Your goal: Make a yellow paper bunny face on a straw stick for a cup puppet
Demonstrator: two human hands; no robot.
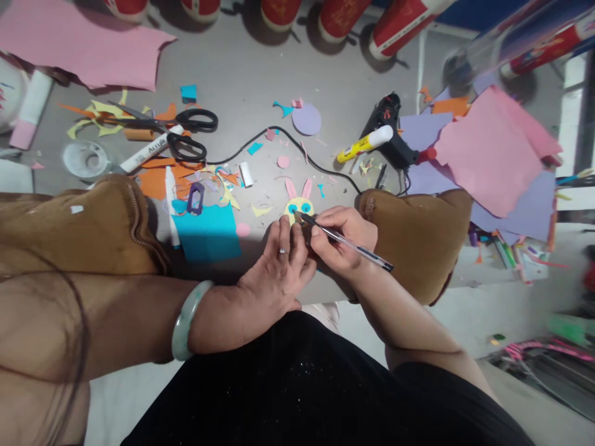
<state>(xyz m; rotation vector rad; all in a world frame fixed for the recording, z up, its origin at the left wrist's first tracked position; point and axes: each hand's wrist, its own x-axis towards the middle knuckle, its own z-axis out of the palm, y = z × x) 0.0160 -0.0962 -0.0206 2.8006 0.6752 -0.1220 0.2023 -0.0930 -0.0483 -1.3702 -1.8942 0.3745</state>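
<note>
A small yellow paper rabbit face (299,202) with pink ears and blue eye pieces lies near the table's front edge. My left hand (274,272) rests flat at its lower left, fingers stretched out, the fingertips on its lower edge. In my right hand (346,238) a clear-barrelled ballpoint pen (367,253) is pinched, its black tip at the rabbit's eyes. Whether the tip touches the paper I cannot tell. The lower part of the face is hidden by my fingers. Left of my hands lies a blue sheet of paper (207,232).
Black-handled scissors (198,119) and a white acrylic marker (151,150) lie among paper scraps on the left. A yellow marker (365,144) leans on a black glue gun (390,118) with a cord. Brown cushions (413,235) flank my arms. Red cups (341,21) line the back.
</note>
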